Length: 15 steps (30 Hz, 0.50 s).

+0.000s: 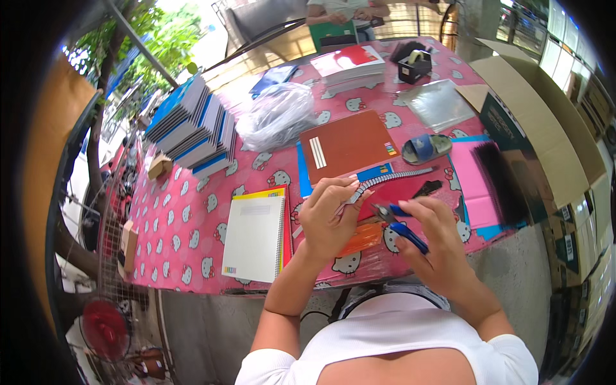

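The left hand (328,215) is closed around the near end of a white spiral binding coil (391,178), which runs from the fingers up and to the right, above the tabletop (192,218) near its front edge. The right hand (431,224) is clamped on blue-handled pliers (399,226), whose dark tip points at the end of the coil just beside the left fingers. The two hands are close together but not touching.

Under the hands lie an orange sheet (362,239) and a dark red cover (398,192). Just behind them rests a brown notebook (348,145) with a white oblong label and a small striped colour tag at one corner, lying on blue sheets. To the left sits a white spiral notebook (254,239) with a pale rectangular label near its top and a small colour strip at its lower corner, over yellow and red covers.

To the right lie a blue sandal (426,148), pink sheets (471,183) and a dark stack of combs or strips (504,183). An open cardboard box (545,128) stands at the right edge; its contents cannot be made out. Farther back are a crumpled clear plastic bag (277,115), a tall stack of blue and grey notebooks (189,125), a red and white book pile (351,65), a black tape dispenser (414,65) with a roll in it, and a clear sleeve (437,102). Another person (346,9) stands at the far end. A red fan (104,329) sits on the floor at lower left.
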{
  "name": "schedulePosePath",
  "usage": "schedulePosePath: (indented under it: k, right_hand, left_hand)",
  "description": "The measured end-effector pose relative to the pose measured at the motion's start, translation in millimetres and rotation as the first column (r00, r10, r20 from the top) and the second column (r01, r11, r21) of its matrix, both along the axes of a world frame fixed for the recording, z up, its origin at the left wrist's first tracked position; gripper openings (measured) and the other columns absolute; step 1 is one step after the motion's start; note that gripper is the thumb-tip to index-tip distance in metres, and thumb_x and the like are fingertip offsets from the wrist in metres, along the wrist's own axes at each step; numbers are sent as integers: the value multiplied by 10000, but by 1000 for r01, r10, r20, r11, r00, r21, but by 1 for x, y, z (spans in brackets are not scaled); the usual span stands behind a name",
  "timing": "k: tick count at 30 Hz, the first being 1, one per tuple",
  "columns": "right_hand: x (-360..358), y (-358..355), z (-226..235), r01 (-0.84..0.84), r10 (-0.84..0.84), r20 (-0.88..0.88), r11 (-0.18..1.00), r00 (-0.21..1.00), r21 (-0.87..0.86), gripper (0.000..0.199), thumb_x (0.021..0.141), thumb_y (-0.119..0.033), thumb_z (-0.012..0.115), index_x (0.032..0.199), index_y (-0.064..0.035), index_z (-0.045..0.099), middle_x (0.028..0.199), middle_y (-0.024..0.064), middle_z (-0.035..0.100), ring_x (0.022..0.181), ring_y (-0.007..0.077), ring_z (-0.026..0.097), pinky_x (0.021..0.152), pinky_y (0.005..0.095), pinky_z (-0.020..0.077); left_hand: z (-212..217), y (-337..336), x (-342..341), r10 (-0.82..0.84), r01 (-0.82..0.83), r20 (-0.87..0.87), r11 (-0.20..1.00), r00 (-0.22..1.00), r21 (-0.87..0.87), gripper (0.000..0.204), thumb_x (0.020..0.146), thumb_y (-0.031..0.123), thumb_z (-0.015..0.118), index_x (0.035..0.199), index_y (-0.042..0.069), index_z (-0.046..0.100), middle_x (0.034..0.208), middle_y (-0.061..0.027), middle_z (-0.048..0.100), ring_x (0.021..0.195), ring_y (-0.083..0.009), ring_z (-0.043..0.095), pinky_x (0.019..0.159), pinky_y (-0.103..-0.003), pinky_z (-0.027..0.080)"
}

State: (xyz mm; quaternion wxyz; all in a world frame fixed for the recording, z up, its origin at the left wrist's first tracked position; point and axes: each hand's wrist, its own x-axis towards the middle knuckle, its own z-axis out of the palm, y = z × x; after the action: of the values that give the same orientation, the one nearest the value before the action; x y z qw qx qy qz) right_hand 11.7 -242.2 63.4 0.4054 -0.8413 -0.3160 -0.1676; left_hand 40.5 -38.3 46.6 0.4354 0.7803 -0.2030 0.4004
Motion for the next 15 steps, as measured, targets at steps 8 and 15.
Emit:
schedulePosePath:
  k: [8, 15]
  right_hand:
    - [7, 7, -5, -88, 125, -216, 981, 968, 173, 408, 861, -235, 647, 1188, -15, 544, 1041, 149, 552, 935, 299, 566, 782, 400, 466]
    - [23, 7, -43, -36, 601, -696, 766, 394, 641, 412, 862, -221, 664, 1180, 18, 556, 1077, 138, 595, 1015, 234, 572, 839, 375, 478]
  left_hand:
    - [-4, -9, 0, -12, 12, 38, 1000, 999, 3, 192, 701, -136, 693, 853, -36, 630, 892, -163, 656, 855, -233, 677, 716, -302, 574]
    - [-2, 17, -14, 160, -162, 65, 987, 985, 26, 161, 747, -44, 707, 853, 10, 598, 909, -153, 672, 847, -227, 673, 721, -296, 542]
